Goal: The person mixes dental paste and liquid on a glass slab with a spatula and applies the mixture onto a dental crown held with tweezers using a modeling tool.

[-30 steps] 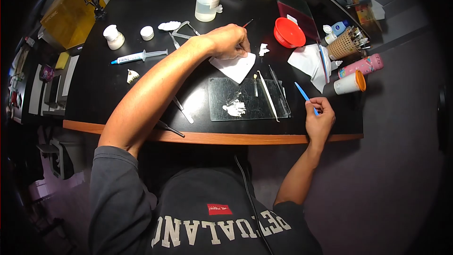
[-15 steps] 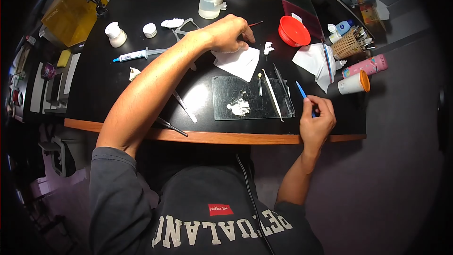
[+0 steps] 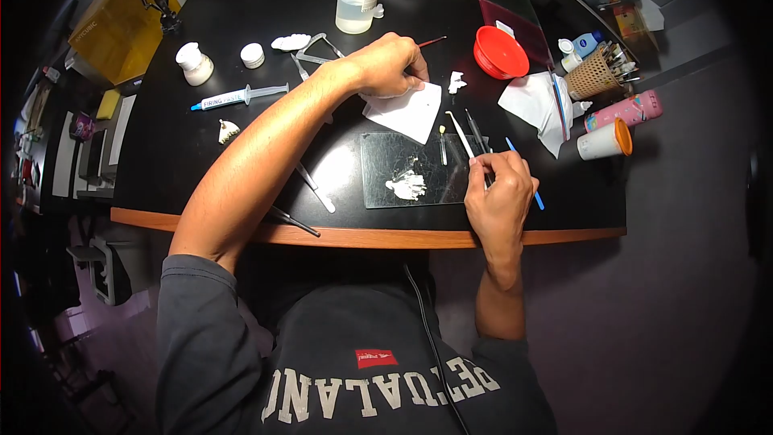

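Note:
My right hand [image 3: 503, 193] pinches a slim cream-white tool with a small hooked tip [image 3: 460, 133] over the right side of a glass slab [image 3: 382, 153]. A dark, thin tool [image 3: 475, 129] lies close beside it, partly hidden by my fingers. The blue stick [image 3: 538, 195] lies just right of this hand. White paste [image 3: 407, 185] is smeared on the slab, near a short yellow-tipped tool [image 3: 443, 145]. My left hand [image 3: 393, 66], fingers curled, rests at the upper edge of a white tissue [image 3: 411, 113]; its grip is hidden. A thin reddish-tipped stick [image 3: 435, 40] shows past its knuckles.
A paste syringe [image 3: 240, 97], white jars [image 3: 252, 55], tweezers [image 3: 314, 185] and a white piece [image 3: 228, 130] lie left. A liquid bottle [image 3: 358, 0] stands behind. Right are a red bowl [image 3: 501, 52], a plastic bag [image 3: 535, 105], a brush basket [image 3: 592, 72] and an orange-lidded cup [image 3: 604, 143].
My right hand has let go of the blue stick, moved left and taken hold of the cream-white tool. My left hand has shifted only slightly at the tissue.

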Demonstrator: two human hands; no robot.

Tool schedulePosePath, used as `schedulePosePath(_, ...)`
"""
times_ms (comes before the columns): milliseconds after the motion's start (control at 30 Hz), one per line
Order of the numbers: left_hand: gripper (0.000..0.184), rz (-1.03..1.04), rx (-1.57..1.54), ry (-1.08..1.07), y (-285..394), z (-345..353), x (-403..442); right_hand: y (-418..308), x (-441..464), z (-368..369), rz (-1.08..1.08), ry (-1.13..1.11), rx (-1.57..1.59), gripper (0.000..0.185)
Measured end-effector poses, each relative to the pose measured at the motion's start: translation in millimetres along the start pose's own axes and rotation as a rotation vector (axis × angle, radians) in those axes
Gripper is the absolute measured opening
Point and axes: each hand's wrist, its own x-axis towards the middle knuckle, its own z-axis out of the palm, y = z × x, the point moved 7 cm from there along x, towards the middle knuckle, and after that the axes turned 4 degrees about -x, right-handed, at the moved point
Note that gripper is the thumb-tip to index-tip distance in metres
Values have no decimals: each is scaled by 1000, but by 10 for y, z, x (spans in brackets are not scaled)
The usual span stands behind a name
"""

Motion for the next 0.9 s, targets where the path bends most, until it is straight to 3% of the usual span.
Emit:
schedulePosePath(233, 20, -49, -106, -8, 35, -11, -43, -85, 224, 75, -87, 16, -65, 7)
schedulePosePath(567, 20, 38, -94, -36, 138, 25, -21, -180, 382, 165, -155, 79, -101, 10)
schedulePosePath(733, 25, 103, -45, 136, 213, -76, 6, -118, 443, 239, -58, 22, 108, 14)
schedulePosePath(900, 30, 68, -79, 178, 165, -111, 21, -190, 447, 199, -81, 86, 43, 16)
